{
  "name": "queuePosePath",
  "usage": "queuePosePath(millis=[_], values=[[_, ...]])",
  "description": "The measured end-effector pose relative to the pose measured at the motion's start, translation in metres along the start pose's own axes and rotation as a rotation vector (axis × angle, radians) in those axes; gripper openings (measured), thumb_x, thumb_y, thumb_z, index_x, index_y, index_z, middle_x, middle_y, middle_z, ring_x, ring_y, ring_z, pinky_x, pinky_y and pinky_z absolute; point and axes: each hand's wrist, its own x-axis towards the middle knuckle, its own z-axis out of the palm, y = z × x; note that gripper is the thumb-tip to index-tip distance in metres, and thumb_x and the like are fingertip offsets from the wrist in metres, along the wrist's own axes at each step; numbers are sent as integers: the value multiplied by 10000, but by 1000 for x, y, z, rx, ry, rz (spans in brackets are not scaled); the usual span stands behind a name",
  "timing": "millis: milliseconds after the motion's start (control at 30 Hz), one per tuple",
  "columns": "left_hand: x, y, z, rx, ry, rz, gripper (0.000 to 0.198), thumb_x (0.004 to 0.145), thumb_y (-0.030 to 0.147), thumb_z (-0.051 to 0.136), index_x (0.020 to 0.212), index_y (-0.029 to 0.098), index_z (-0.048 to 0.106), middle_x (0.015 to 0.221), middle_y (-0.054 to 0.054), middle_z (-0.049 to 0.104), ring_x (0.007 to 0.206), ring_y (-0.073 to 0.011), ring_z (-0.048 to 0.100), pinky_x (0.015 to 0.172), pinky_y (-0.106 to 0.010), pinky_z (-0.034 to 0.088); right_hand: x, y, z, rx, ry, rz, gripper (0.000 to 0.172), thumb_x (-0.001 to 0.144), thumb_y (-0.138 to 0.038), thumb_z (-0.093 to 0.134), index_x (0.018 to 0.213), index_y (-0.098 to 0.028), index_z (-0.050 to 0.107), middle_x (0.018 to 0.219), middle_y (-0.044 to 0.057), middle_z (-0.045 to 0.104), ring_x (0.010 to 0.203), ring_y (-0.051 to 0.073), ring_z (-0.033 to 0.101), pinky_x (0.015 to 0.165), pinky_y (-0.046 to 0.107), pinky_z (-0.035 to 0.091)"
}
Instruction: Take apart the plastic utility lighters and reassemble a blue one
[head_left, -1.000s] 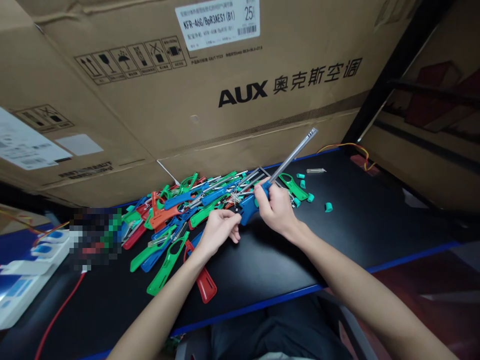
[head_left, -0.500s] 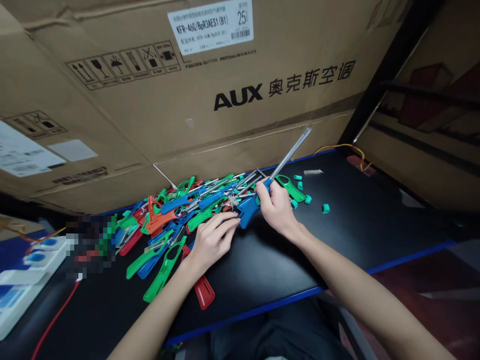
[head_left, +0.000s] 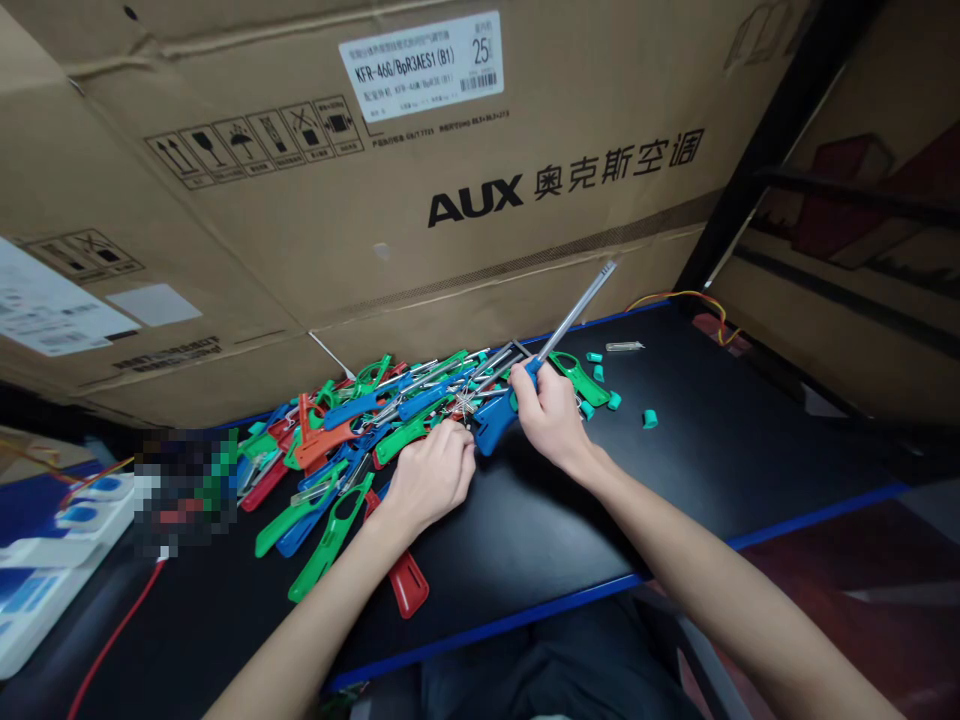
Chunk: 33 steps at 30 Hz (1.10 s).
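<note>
My right hand [head_left: 551, 412] is wrapped round a blue lighter-shaped piece [head_left: 496, 422], whose long metal tube [head_left: 577, 312] points up and to the right. Just left of the blue handle's lower end, my left hand [head_left: 435, 470] has its fingers curled together; what they pinch, if anything, is hidden. Thin metal parts [head_left: 465, 402] lie in a cluster behind the left fingertips. A heap of green, blue, red and orange handle pieces [head_left: 326, 440] spreads to the left on the black table [head_left: 525, 540].
Small teal caps [head_left: 649, 419] and a clear tube [head_left: 622, 346] lie at the right. A large cardboard box [head_left: 300, 240] stands behind the table. At the left are a white power strip [head_left: 52, 560] and a red cable [head_left: 116, 635].
My left fingers have curled in and drawn slightly left from the blue handle's end. The right hand keeps its hold in nearly the same place.
</note>
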Motion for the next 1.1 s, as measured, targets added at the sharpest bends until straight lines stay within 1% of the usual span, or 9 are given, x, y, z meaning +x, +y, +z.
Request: queuePosePath(millis=[167,300,433,500,633,733,833,933,1100], values=[[-2,1,0,-71,-235,-147,241,1041,258,392,920,193,589,883,-24,687,691,-134,658,553,-254,363,13,6,-10,-25,-4,-29,361,1002,-454,449,787,-178,539,684,5,581,637,135,498,639,264,346],[-8,-4,4,-143,-343,-139,178,1006,249,477,931,212,634,879,-6,724,745,-144,690,555,-249,346,27,19,-16,1,-108,133,340,962,-435,482,752,-178,552,636,-10,529,606,125,471,573,242,334],[-11,-5,2,-205,-262,-267,179,982,242,521,1033,231,692,917,-4,736,708,-131,670,588,-243,412,20,22,-14,272,-370,536,292,912,-434,574,765,-189,511,530,-65,387,426,73,302,412,208,195],[-11,3,-4,-313,-186,-349,214,1005,284,509,1088,241,701,948,-11,726,754,-130,678,625,-239,464,7,19,-13,395,-446,683,309,880,-456,642,796,-185,521,544,-68,411,399,49,249,382,189,129],[-10,30,-8,-465,-153,-335,343,936,448,659,1208,242,679,1114,-41,725,991,-193,698,780,-280,559,-21,15,-16,520,-550,852,352,846,-496,715,897,-177,575,619,-55,495,409,26,199,375,156,83],[-14,44,0,-462,-209,-306,350,914,428,701,1204,232,696,1070,-44,727,1008,-216,689,845,-315,569,-34,16,-24,463,-618,895,430,856,-568,716,893,-161,582,672,-26,558,426,27,215,376,154,113],[-19,47,9,-494,-230,-337,306,919,359,705,1196,229,721,1010,-45,707,967,-207,678,847,-322,569,-41,24,-41,208,-656,755,540,917,-685,590,873,-148,618,764,52,659,452,60,334,393,189,218],[-24,43,15,-524,-214,-347,320,889,302,738,1202,236,731,994,-54,682,971,-217,653,873,-343,566,-49,37,-64,-180,-533,403,539,1016,-602,453,795,-157,662,779,88,677,643,156,556,581,267,429],[-24,34,16,-782,-157,-512,272,887,282,713,1145,209,759,974,-58,661,939,-202,648,893,-352,550,-69,54,-84,-416,-422,-58,330,1044,-347,441,1151,-185,708,1047,117,676,998,254,624,934,413,486]])
